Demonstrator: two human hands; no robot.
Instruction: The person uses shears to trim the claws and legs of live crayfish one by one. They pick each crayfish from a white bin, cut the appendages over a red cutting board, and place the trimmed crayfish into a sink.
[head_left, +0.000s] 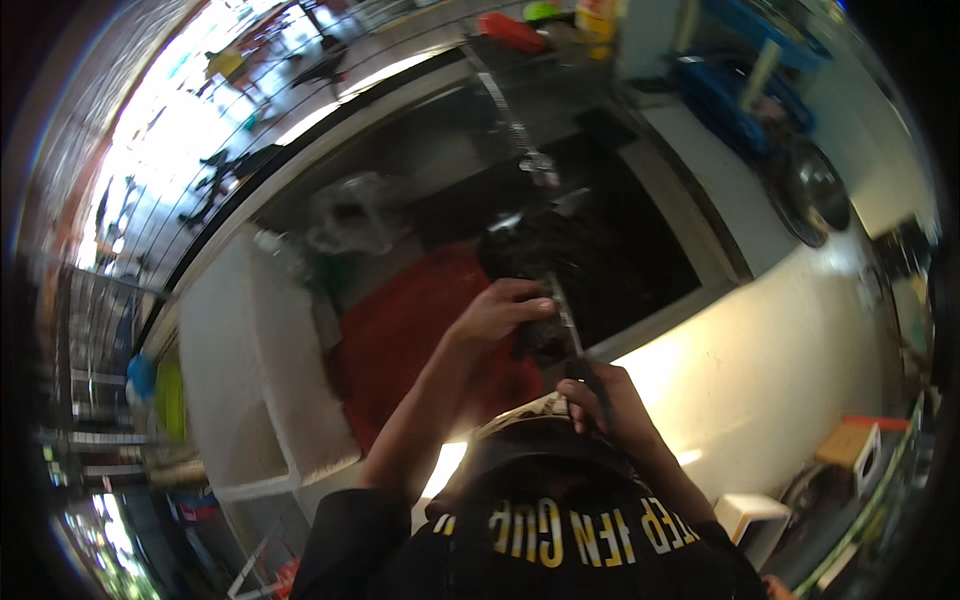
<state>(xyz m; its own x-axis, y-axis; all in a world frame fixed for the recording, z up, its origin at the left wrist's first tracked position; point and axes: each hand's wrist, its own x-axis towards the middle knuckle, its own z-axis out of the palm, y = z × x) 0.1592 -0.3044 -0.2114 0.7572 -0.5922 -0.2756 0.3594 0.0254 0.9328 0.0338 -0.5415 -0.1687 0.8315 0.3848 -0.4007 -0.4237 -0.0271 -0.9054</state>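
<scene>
In my right hand (607, 405) is the dark handle of a knife (566, 311). Its narrow, pale blade points away from me, up towards the middle of the view. My left hand (514, 304) is at the blade's left side, with its thumb and fingers bent close to it. Beneath and beyond the left hand lies a dark, blurred mass (536, 240); I cannot tell what it is, nor whether the fingers grip it or only touch it. A metal tap (538, 165) on a long pipe reaches in above this mass.
A red sheet (412, 337) spreads to the left, beside a pale raised ledge (277, 352). Beyond it is a clear plastic bag (356, 217). At the right stand a blue basket (739, 105) and a metal pan (817, 187). Wire bars cross the upper left opening.
</scene>
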